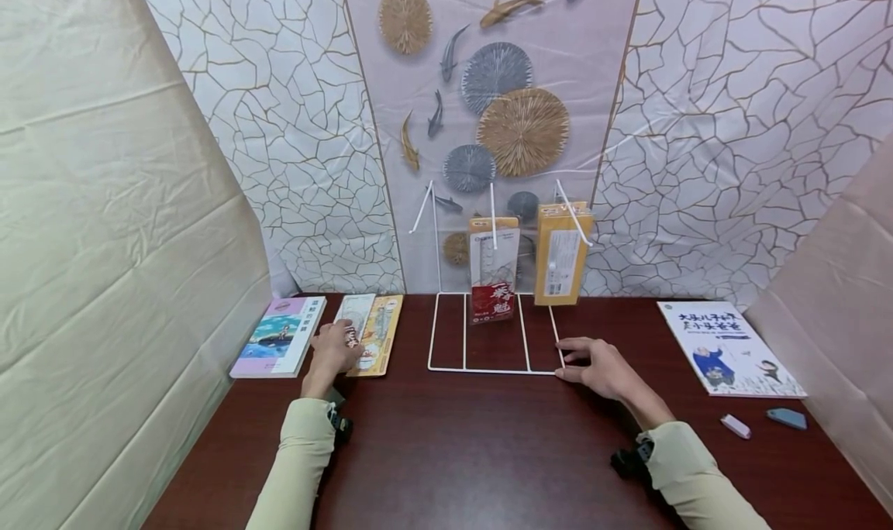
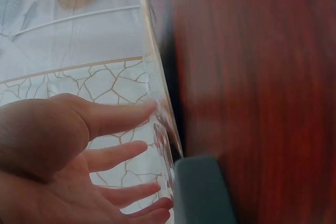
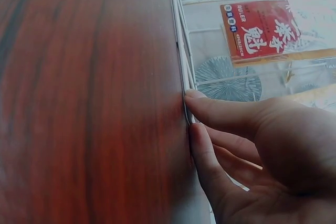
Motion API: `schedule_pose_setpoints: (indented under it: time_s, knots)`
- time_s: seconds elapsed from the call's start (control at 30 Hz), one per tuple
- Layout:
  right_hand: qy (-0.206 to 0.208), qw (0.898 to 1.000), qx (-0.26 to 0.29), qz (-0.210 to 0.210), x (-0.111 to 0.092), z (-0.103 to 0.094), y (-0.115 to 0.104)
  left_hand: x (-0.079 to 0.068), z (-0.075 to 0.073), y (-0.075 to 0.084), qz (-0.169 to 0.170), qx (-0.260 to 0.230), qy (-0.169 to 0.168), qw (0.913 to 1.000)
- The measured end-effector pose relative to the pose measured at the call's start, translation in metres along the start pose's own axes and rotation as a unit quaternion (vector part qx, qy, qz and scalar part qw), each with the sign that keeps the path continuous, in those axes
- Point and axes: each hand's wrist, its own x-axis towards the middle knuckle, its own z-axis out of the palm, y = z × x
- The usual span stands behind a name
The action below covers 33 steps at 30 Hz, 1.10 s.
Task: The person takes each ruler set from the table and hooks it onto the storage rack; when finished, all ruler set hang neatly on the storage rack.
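Observation:
My left hand (image 1: 337, 349) is over two flat packets at the table's left, its thumb and fingers extended. In the left wrist view, the thumb tip (image 2: 149, 111) touches or nearly touches a packet. The clear ruler set packet (image 1: 357, 313) overlaps an orange-yellow packet (image 1: 380, 344). At the white wire display rack (image 1: 481, 371), my right hand (image 1: 600, 367) pinches the front right corner of the base between thumb and finger. A ruler set packet (image 1: 494, 270) with a red label hangs on the middle hook. Yellow-backed packets (image 1: 560, 259) hang on the right hook.
A book (image 1: 279, 336) with a sea picture lies at the far left. On the right are a white children's book (image 1: 729, 348), a pink eraser-like piece (image 1: 736, 426) and a blue-grey one (image 1: 787, 418). The rack's left hook (image 1: 422, 208) juts forward. Patterned cloth hangs behind.

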Motion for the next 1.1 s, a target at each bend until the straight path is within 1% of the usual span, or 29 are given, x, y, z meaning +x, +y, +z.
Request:
schedule_pose_setpoints:
  time_s: [0.13, 0.23, 0.3, 0.43, 0.6, 0.7, 0.77, 0.83, 0.93, 0.97, 1.03, 1.1]
  knots:
    - [-0.001, 1.0, 0.003, -0.002, 0.0, 0.0, 0.001, -0.001, 0.0, -0.001, -0.029, 0.001, -0.019, 0.9994]
    - [-0.001, 1.0, 0.004, -0.001, 0.0, 0.0, 0.001, 0.0, 0.0, -0.001, -0.037, 0.01, -0.027, 0.9989]
    - [-0.001, 1.0, 0.004, -0.002, 0.001, 0.001, 0.002, 0.001, 0.0, -0.002, -0.037, 0.0, -0.02, 0.9991]
    - [-0.001, 1.0, 0.003, 0.002, 0.002, 0.0, 0.002, 0.003, -0.001, -0.006, -0.028, -0.042, 0.011, 0.9987]
    - [-0.002, 1.0, 0.005, 0.001, 0.002, -0.001, 0.002, 0.005, 0.0, -0.008, -0.03, -0.095, 0.041, 0.9942]
    - [-0.002, 1.0, 0.007, -0.002, 0.001, -0.001, 0.002, 0.007, 0.0, -0.008, -0.033, -0.117, 0.068, 0.9902]
    - [-0.003, 1.0, 0.008, -0.004, 0.002, -0.001, 0.002, 0.007, -0.001, -0.008, -0.036, -0.141, 0.081, 0.9861]
    - [-0.001, 1.0, 0.008, 0.0, 0.002, -0.001, 0.002, 0.007, -0.001, -0.008, -0.031, -0.167, 0.094, 0.981]
    - [-0.002, 1.0, 0.009, 0.006, 0.001, 0.0, 0.002, 0.005, -0.004, -0.006, -0.025, -0.208, 0.102, 0.9726]
    - [-0.003, 1.0, 0.01, 0.007, 0.001, 0.0, 0.002, 0.005, -0.005, -0.006, -0.016, -0.218, 0.105, 0.9703]
    - [-0.003, 1.0, 0.014, 0.008, 0.001, 0.0, 0.002, 0.006, -0.009, -0.003, 0.002, -0.242, 0.097, 0.9654]
    - [-0.003, 1.0, 0.017, 0.004, 0.0, 0.0, 0.003, 0.007, -0.012, 0.0, 0.025, -0.275, 0.08, 0.9578]
